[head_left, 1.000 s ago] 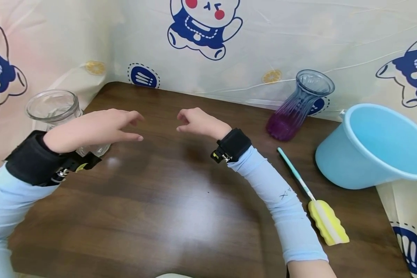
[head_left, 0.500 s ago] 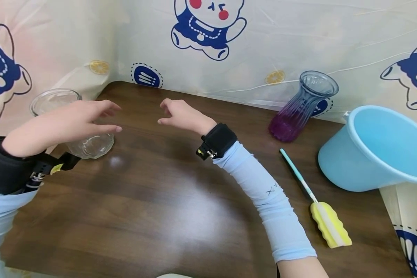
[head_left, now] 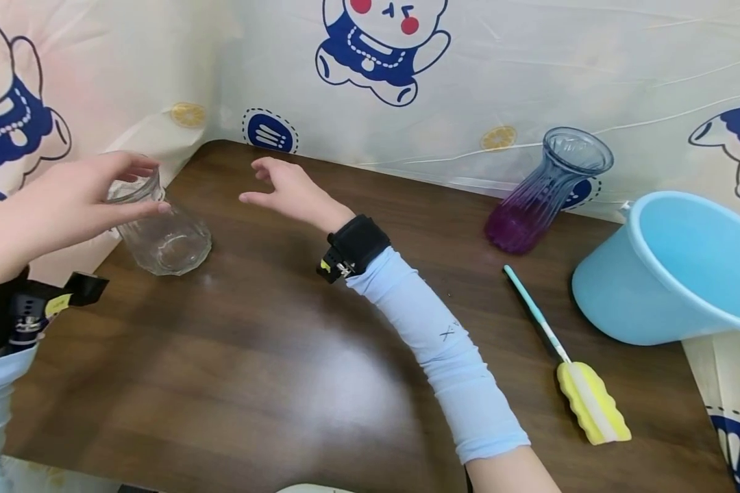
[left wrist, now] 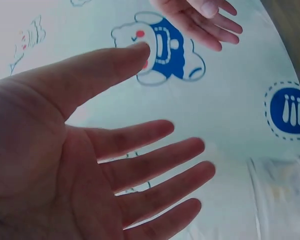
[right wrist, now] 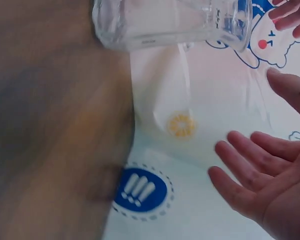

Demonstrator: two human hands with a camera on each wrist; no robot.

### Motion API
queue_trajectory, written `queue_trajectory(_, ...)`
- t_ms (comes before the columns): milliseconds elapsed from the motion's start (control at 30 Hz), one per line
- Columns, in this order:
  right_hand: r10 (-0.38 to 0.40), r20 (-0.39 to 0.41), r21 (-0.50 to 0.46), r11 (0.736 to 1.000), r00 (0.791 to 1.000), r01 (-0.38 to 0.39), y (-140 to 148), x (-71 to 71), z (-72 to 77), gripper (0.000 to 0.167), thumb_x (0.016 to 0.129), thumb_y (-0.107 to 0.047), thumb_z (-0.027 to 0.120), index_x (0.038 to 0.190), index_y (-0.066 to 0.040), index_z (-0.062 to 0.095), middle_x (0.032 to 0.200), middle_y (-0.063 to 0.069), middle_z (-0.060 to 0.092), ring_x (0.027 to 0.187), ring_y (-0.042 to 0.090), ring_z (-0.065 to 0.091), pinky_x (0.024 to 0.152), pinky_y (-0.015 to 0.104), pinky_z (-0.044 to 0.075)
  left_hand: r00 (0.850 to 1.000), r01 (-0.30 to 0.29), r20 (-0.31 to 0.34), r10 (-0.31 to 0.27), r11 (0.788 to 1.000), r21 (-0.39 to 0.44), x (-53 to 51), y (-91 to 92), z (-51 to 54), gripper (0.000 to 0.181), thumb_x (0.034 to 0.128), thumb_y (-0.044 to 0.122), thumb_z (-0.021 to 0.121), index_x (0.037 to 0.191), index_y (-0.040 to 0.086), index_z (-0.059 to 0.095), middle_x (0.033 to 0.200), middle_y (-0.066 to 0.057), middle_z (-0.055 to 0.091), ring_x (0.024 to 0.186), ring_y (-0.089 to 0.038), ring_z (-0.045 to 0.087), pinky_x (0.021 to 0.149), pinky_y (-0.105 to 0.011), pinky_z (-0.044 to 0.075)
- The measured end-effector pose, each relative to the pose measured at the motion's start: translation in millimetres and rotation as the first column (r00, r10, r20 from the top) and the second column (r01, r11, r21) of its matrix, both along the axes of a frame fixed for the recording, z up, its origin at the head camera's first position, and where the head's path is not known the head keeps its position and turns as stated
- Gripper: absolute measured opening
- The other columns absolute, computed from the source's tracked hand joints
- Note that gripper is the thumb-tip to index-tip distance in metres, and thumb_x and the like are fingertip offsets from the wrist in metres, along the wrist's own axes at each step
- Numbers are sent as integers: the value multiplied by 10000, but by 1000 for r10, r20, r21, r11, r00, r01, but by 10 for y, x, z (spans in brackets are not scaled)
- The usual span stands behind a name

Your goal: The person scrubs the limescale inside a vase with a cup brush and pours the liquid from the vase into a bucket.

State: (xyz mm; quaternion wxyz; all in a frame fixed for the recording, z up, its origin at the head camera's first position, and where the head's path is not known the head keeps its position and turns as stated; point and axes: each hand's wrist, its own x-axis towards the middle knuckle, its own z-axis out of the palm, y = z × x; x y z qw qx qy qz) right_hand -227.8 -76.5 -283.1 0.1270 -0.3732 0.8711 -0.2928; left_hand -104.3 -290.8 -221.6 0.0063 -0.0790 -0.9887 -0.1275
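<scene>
A clear glass jar (head_left: 175,243) stands at the table's left side. My left hand (head_left: 77,195) is over its mouth in the head view, hiding part of the rim. The left wrist view shows that hand (left wrist: 85,135) with fingers spread and nothing in it, the jar (left wrist: 280,200) apart from the fingertips at lower right. My right hand (head_left: 292,192) hovers to the right of the jar, fingers loosely bent and holding nothing. In the right wrist view, the jar (right wrist: 165,22) appears beyond the right hand's (right wrist: 270,175) fingers, with a gap between.
A blue-to-purple glass vase (head_left: 545,192) stands at the back right. Near it are a light blue bucket (head_left: 629,287) and a sponge brush (head_left: 592,404) with a yellow head, lying on the brown wooden table (head_left: 271,329). A patterned sheet (head_left: 407,130) hangs behind.
Both hands have moved left. The left hand has come to the jar's mouth, and the right hand has come nearer the jar. The vase, bucket and brush stay in place.
</scene>
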Motion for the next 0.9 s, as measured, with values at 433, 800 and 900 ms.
queue_trajectory(433,-52,59,-104,993,997,58,-461,171,-155,770,782,-472,657,1376,-104,332,1345,-15,416,1222,53,379,948,103,295,943,-277,-103,316,917,287,270,-324,-161,894,803,249,670,1403,-89,100,1397,-367,165,1285,-495,159,1031,-579,120)
queue_trajectory(800,-158,203,-340,914,966,220,-781,326,-373,818,727,-388,745,1383,-131,328,1299,-65,445,1171,28,426,910,93,326,912,-343,-14,410,781,521,-73,-1501,-1218,995,754,270,737,1442,292,18,1510,-69,105,1369,-273,128,1077,-455,145)
queue_trajectory(900,-149,223,-373,900,963,226,-840,348,-440,841,719,-373,756,1390,-144,304,1304,-71,434,1181,25,415,910,99,330,938,-294,39,346,728,619,13,-1266,-1096,909,804,163,688,1456,202,57,1506,-98,117,1371,-257,128,1099,-378,101)
